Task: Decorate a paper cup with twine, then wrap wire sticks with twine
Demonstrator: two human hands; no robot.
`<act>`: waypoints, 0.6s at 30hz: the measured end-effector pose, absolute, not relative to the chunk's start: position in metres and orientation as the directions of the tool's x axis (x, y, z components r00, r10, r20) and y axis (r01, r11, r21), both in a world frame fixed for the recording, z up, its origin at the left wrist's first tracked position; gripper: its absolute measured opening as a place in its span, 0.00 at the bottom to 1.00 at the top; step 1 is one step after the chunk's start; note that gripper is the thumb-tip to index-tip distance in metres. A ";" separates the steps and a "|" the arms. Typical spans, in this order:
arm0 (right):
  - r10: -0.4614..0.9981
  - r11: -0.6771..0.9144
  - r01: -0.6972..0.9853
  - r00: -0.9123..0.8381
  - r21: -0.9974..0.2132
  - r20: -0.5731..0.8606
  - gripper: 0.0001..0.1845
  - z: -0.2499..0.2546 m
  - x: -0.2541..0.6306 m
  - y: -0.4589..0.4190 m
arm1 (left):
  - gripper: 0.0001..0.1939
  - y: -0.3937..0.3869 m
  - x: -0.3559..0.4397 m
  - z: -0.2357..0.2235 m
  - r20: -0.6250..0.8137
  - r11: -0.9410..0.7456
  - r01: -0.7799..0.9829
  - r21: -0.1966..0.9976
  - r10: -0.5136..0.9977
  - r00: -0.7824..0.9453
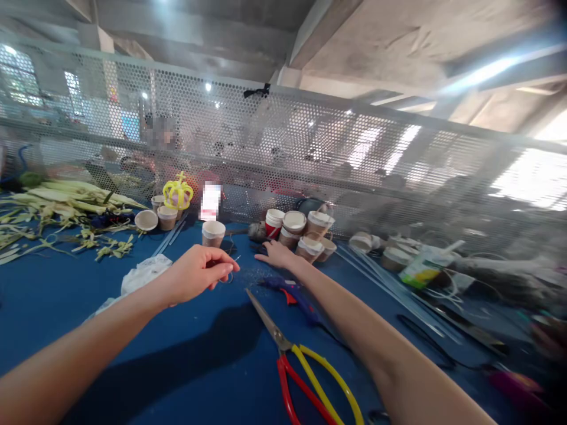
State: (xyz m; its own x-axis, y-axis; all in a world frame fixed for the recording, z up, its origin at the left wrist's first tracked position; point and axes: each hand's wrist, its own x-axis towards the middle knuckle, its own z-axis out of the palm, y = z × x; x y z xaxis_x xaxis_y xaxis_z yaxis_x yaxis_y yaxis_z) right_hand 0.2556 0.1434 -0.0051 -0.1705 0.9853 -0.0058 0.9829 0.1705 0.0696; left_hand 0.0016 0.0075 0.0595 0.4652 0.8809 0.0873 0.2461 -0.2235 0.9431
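My left hand [204, 268] is above the blue table with thumb and fingers pinched together. A thin pale tip pokes out past the fingertips, and a thin loop hangs below them; its kind is too small to make out. My right hand [278, 255] reaches farther out, palm down, fingers stretched and apart. Beside its fingertips lie a grey ball [257, 231] that looks like wound cord and something dark. A blue glue gun [292, 292] with a red trigger rests by my right forearm. Nearer me are scissors [283, 344] with red and yellow handles, blades together.
Paper cups [294, 222] cluster behind my right hand; another cup [213, 234] stands behind my left. Pale husks [75, 195] and a yellow crown [178, 192] are at left. Clear sticks [394, 289] lie right. A crumpled white bag [144, 274] sits left. A perforated screen [283, 130] closes the back.
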 end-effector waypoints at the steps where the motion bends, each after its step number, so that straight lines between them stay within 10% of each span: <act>1: 0.985 0.172 0.983 -0.172 0.066 0.000 0.16 -0.006 0.257 0.144 | 0.11 0.008 0.002 0.059 0.095 -0.229 0.235 0.945 0.877 0.471; 13: 0.916 0.400 0.839 -0.353 -0.370 0.190 0.28 0.061 0.217 0.063 | 0.11 0.000 0.003 0.063 0.116 -0.195 0.119 0.974 0.871 0.477; 18: 0.859 0.462 0.288 -0.381 -0.839 0.342 0.15 0.079 0.179 -0.020 | 0.11 -0.013 0.010 0.064 0.141 -0.127 -0.062 0.990 0.831 0.538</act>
State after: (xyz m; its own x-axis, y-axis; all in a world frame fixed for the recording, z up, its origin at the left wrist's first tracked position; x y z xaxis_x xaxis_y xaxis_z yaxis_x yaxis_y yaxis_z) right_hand 0.1788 -0.0203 0.0789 -0.3814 0.8589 0.3419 0.2879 0.4618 -0.8389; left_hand 0.0098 -0.0130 0.0643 0.5376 0.8314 0.1407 -0.0621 -0.1274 0.9899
